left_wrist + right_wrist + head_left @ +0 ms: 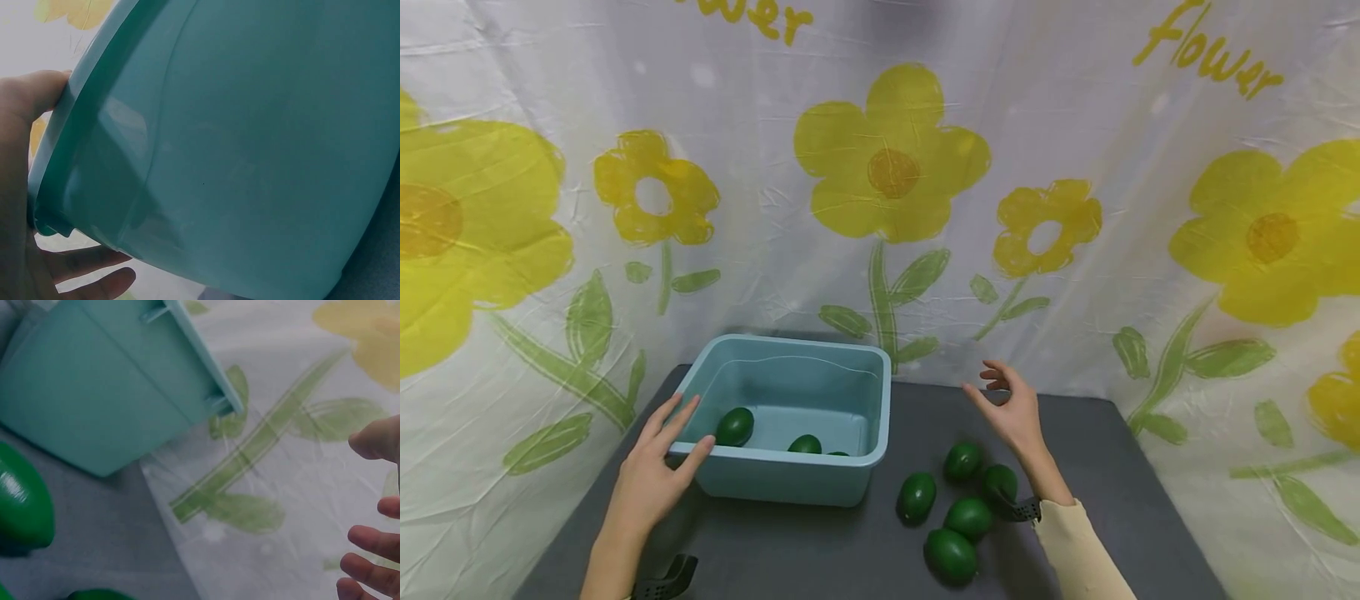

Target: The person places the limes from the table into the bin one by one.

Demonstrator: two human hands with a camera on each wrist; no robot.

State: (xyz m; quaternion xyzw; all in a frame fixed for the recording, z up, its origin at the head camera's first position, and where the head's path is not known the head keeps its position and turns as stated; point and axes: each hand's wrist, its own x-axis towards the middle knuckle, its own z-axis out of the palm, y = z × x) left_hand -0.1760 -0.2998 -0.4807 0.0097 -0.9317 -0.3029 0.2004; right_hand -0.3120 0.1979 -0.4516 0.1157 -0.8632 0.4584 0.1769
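A light blue bin [782,479] stands at the left of the dark table, with green avocado-like fruits inside, one [734,427] near its left end. My left hand [651,483] rests on the bin's near left rim; in the left wrist view its thumb touches the rim [75,87]. My right hand [1011,412] hovers right of the bin, fingers apart and slightly bent, holding nothing. Below it several green fruits lie on the table, among them one [917,497] nearest the bin. The right wrist view shows the spread fingers [372,542] and a fruit [24,500].
The dark table [790,554] reaches back to a white curtain [760,275] printed with yellow flowers, which hangs behind and on both sides. Dark bands circle both wrists, and a cream sleeve [1078,550] covers the right forearm.
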